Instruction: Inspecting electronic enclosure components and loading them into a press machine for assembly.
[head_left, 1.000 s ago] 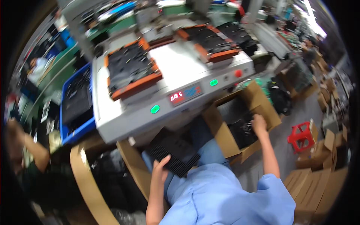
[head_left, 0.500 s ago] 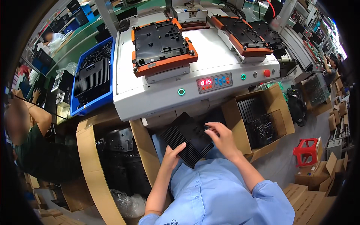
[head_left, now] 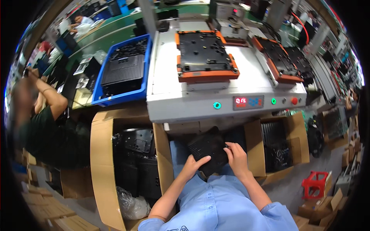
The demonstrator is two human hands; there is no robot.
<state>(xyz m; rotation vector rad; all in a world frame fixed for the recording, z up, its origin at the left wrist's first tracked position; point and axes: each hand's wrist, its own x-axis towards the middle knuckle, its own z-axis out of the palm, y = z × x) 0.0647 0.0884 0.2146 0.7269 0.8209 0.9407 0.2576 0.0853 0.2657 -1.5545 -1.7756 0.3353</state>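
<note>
A black ribbed plastic panel (head_left: 210,148) lies tilted over my lap. My left hand (head_left: 192,166) grips its lower left edge, thumb across the ribs and fingers underneath. At its right edge, my right hand (head_left: 237,158) is closed in a pinch. Whatever sits between those fingertips is too small and dark to make out. Ahead stands a white machine (head_left: 185,107) with a lit control panel (head_left: 248,102). On top, an orange-edged fixture (head_left: 208,74) carries a black panel, and a second orange fixture (head_left: 278,73) to its right carries another.
A blue tray (head_left: 99,99) of black parts sits left of the machine. Open cardboard boxes with black parts flank my lap, one at left (head_left: 101,161) and one at right (head_left: 255,148). A red stool (head_left: 314,184) stands on the right. At far left is another person (head_left: 50,131).
The whole view has swung left, so the machine and boxes appear farther right. My right fingers have come closer against the panel's edge. My left hand keeps its hold.
</note>
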